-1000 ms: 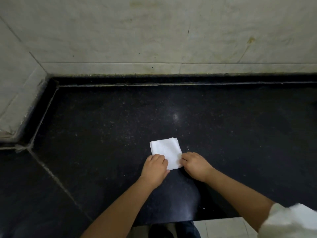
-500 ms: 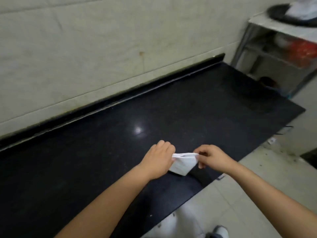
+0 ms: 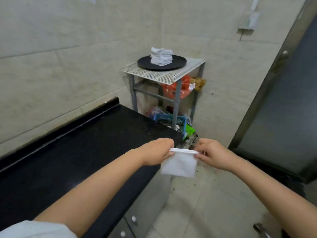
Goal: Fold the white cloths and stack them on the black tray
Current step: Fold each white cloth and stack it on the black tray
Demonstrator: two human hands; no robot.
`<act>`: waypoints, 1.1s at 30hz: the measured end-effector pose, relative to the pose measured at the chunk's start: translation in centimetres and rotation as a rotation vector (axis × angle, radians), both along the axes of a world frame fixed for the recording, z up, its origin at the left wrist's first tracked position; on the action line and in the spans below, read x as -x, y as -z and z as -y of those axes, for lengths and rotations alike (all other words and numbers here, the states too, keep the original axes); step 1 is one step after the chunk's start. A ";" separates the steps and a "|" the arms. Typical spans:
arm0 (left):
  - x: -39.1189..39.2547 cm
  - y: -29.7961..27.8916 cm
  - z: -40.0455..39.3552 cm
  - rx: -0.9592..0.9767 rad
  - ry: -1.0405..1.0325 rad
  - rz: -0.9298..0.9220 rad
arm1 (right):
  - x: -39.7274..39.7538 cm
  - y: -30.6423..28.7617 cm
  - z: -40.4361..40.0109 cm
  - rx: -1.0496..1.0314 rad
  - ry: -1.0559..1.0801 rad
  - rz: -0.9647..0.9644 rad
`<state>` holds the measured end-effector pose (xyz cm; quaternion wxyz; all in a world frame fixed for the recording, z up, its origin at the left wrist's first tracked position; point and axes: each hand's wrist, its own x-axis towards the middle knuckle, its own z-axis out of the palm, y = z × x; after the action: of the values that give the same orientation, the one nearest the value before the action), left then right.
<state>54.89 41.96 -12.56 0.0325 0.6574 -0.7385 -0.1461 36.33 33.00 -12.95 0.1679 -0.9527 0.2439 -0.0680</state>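
A folded white cloth [image 3: 179,163] hangs in the air past the counter's right end. My left hand [image 3: 157,152] pinches its upper left corner and my right hand [image 3: 212,154] pinches its upper right corner. Ahead, a round black tray [image 3: 176,63] rests on top of a metal rack [image 3: 164,74] in the corner. A stack of folded white cloths [image 3: 161,55] sits on the tray, well beyond both hands.
The black counter [image 3: 77,152] runs along the tiled wall at left, with drawers [image 3: 133,219] beneath. The rack's lower shelves hold a red bag [image 3: 178,88] and a blue basket [image 3: 171,119]. A dark door [image 3: 281,103] stands at right. Tiled floor lies below my hands.
The cloth has been lifted off the counter and carried right, held by both hands. The view has swung right, bringing the rack and tray into sight.
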 end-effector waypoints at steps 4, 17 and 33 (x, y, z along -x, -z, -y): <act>0.4 -2.2 7.2 0.099 0.077 -0.032 | 1.1 -3.5 8.1 -0.067 0.028 -0.008; -11.8 -9.1 37.0 0.437 -0.120 0.013 | -12.2 -11.8 39.2 -0.221 0.124 0.210; -27.7 -16.2 60.9 0.830 -0.866 0.224 | -37.7 -17.5 66.3 -0.213 -0.033 0.583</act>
<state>82.56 -18.94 3.65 0.2647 0.8418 -0.3981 0.2505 74.06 -33.26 4.51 0.3307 -0.8739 0.1757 -0.3100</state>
